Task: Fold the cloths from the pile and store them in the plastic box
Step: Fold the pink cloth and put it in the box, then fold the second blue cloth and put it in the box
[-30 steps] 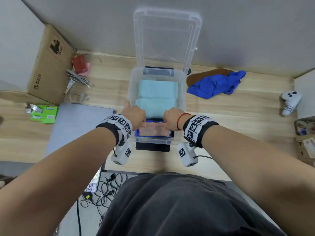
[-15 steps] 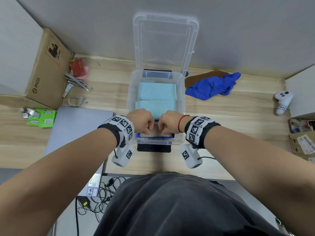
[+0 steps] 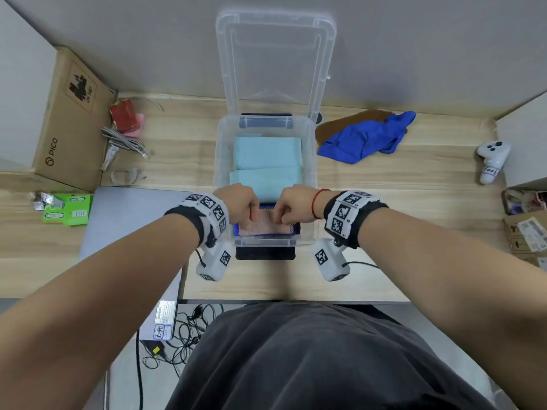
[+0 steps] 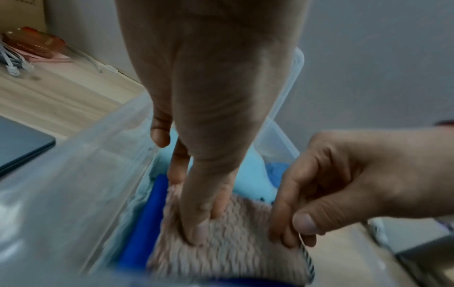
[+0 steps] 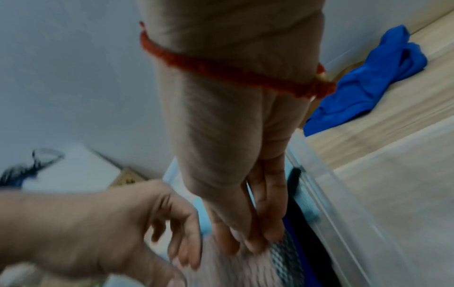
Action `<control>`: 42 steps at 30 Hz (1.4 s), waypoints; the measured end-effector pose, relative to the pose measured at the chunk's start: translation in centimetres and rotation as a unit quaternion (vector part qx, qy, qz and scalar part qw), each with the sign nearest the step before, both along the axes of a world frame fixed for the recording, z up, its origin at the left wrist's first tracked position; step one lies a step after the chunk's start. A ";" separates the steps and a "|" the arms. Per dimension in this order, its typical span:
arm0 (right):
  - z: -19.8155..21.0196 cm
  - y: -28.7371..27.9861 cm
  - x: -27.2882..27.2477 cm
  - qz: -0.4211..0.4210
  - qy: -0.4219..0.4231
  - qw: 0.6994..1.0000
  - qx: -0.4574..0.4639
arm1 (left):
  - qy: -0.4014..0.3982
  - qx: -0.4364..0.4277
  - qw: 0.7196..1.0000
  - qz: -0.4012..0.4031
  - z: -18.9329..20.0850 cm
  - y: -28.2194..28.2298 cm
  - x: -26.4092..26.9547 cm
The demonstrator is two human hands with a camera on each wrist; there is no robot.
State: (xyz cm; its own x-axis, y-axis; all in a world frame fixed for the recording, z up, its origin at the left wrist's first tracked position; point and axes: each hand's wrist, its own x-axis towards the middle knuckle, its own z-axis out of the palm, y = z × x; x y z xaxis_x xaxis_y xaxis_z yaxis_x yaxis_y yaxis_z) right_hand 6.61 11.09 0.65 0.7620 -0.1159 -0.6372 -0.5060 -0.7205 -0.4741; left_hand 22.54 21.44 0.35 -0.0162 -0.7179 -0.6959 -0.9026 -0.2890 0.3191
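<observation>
The clear plastic box stands open mid-table, its lid leaning on the wall. Two folded light blue cloths lie in its far part. At the near end a folded pink fuzzy cloth lies on a folded blue cloth. My left hand pinches the pink cloth near its left side between thumb and fingers. My right hand pinches its right, stripe-edged side. The pile, a crumpled blue cloth over a brown cloth, lies right of the box.
A closed grey laptop lies left of the box, a cardboard box and cables behind it. A green packet is at far left, a white controller at far right. A black object sits under the box's near end.
Both hands moved in from the pink cloth's outer sides toward its middle, almost met half a second ago, and now sit slightly apart on it.
</observation>
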 end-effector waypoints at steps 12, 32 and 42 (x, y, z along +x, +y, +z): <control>5.1 -12.5 -5.5 -0.326 -0.200 0.916 -0.122 | 0.081 -0.240 0.944 0.212 4.8 -11.7 -3.5; -8.0 -21.8 -26.2 -0.483 -0.049 0.874 -0.026 | 0.150 -0.048 0.959 0.234 -8.8 -27.4 -20.8; -6.7 -24.3 -23.7 -0.440 -0.142 0.886 -0.025 | 0.174 -0.169 0.928 0.282 -4.3 -28.2 -22.2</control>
